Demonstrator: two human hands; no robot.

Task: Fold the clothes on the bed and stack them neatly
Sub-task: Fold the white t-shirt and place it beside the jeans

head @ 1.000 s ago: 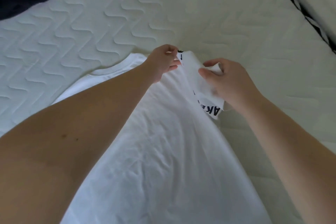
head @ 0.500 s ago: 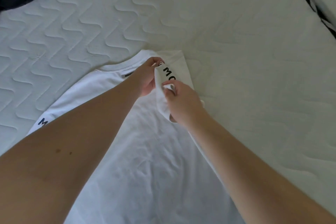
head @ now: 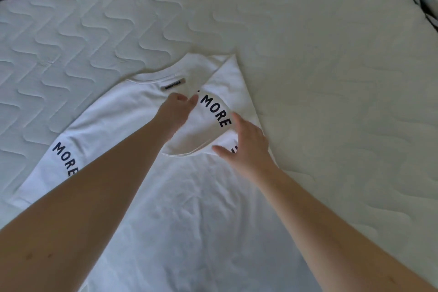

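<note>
You've got a white tee [head: 180, 208] lying flat on the quilted mattress [head: 331, 78], collar away from you w/ a small grey neck label [head: 172, 87]. Right sleeve [head: 213, 116] is folded in over the chest, "MORE" print up; left sleeve [head: 59, 156] lies spread out, same print.

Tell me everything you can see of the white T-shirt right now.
The white T-shirt lies flat on the quilted mattress, collar away from the camera, a small label at the neck. Soft, lightly wrinkled fabric. One sleeve, printed MORE, is folded in over the body; the other lies spread out. The left hand pinches the folded sleeve; the right hand rests on it.
</note>
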